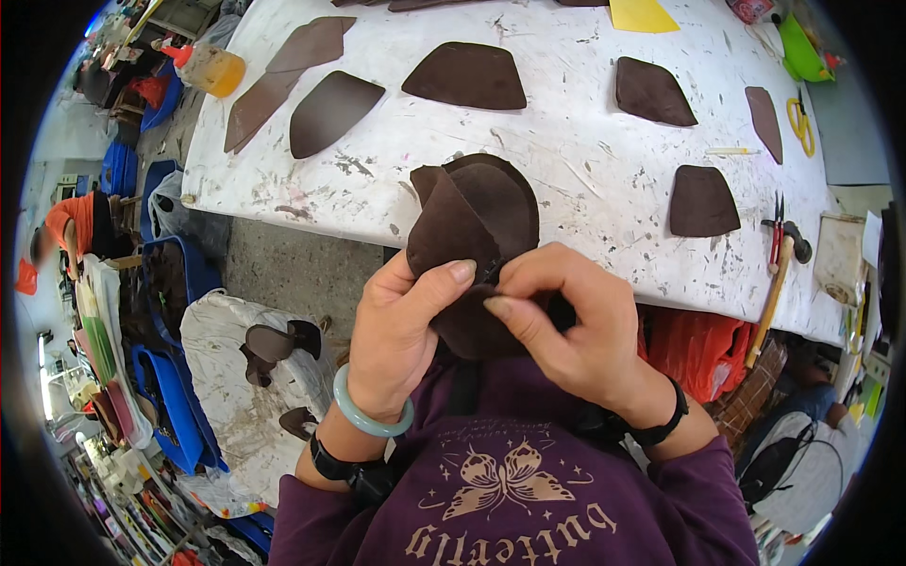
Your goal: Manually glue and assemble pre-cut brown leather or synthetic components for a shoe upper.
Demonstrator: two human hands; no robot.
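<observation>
Both hands hold a dark brown leather workpiece (453, 226) in front of my chest, near the table's front edge. It is made of several curved, overlapping panels. My left hand (401, 330) grips its left side, with the thumb laid on the front face. On the other side, my right hand (580, 325) pinches the panel edges between thumb and fingers near the middle seam. Its curled fingers partly hide the lower panel. Beyond the workpiece, a large dark brown leather panel (467, 75) and a smaller one (330, 113) lie flat on the white table (585, 123).
More leather panels (653, 91) lie to the right, by yellow-handled scissors (801, 127), red-handled pliers (777, 231) and a wooden-handled hammer (772, 302). A bottle of amber liquid (215, 72) stands far left. Left of me, a covered stool (222, 354) bears leather parts; blue bins (170, 396) sit beyond.
</observation>
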